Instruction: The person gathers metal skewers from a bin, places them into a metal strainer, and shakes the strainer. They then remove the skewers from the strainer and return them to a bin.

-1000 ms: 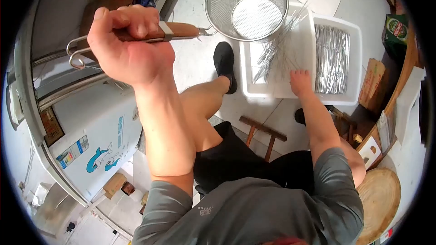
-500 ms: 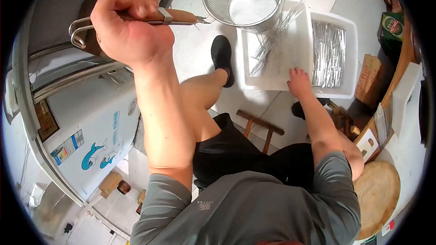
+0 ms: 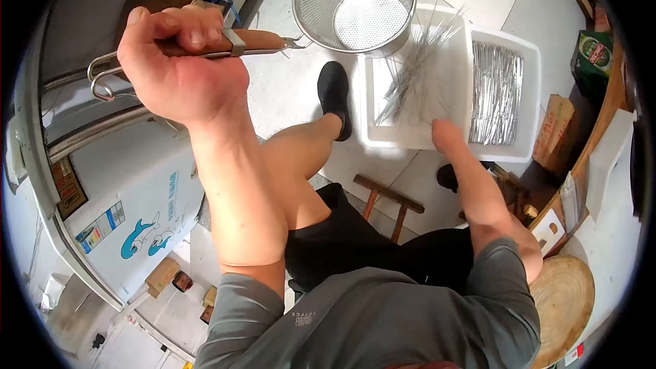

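Observation:
My left hand (image 3: 188,61) is closed around the wooden handle (image 3: 256,41) of a deep wire-mesh strainer (image 3: 365,17). The strainer's mouth faces up, and its bowl is over the far left corner of a white plastic tub (image 3: 374,138). Loose thin metal skewers (image 3: 406,78) lie crisscrossed in that tub, some leaning up beside the strainer. At the tub's near right corner is my right hand (image 3: 448,137), its fingers curled in; what they hold, if anything, is hidden. Beside it, a second white tub (image 3: 529,119) contains many skewers (image 3: 497,92) lying in parallel.
A small wooden stool (image 3: 389,193) stands between my legs. Left of me is a white cabinet with dolphin pictures (image 3: 147,236). On the right are a cardboard box (image 3: 553,133), a green carton (image 3: 593,58) and a round wooden board (image 3: 564,307).
My right hand's fingers have gone from stretched out over the tub's edge to curled in. My left hand, still gripping the strainer, has shifted slightly left and down in view.

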